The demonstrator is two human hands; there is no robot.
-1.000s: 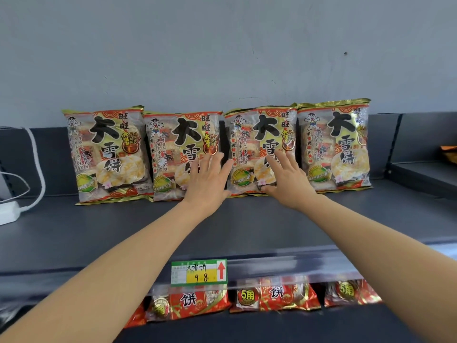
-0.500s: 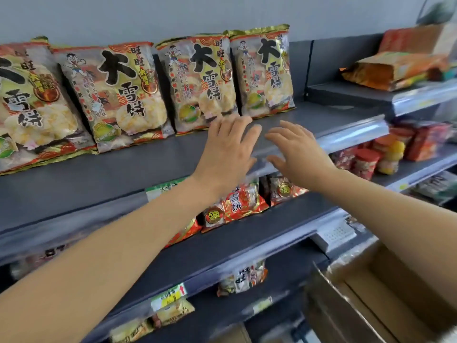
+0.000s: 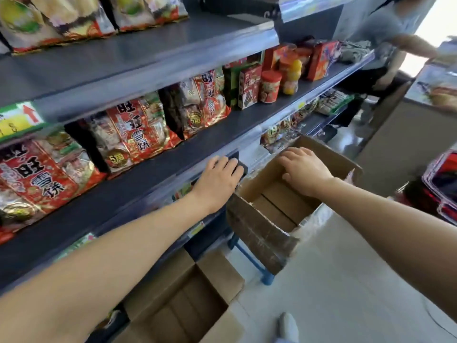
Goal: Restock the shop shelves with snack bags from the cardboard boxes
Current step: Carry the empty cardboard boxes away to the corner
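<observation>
While the left hand (image 3: 217,179) is hovering by the shelf (image 3: 148,186) and the right hand (image 3: 305,169) over the cardboard box (image 3: 259,233), fingers (image 3: 294,154) are hanging relaxed, pinching nothing — fetching step. Snack bags (image 3: 133,134) are standing along that shelf; the box is showing bare flaps, likely needing replacement.

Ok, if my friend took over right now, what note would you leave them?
Left hand: open, empty, above the edge of the middle shelf.
Right hand: open, empty, over the box on the stool.
Bags: gold bags stand on the top shelf, red bags on the middle shelf.
Done: bags line both shelves.
Left: the box shows a bare bottom, and so does the floor box, so probably fetch a full one.
</observation>
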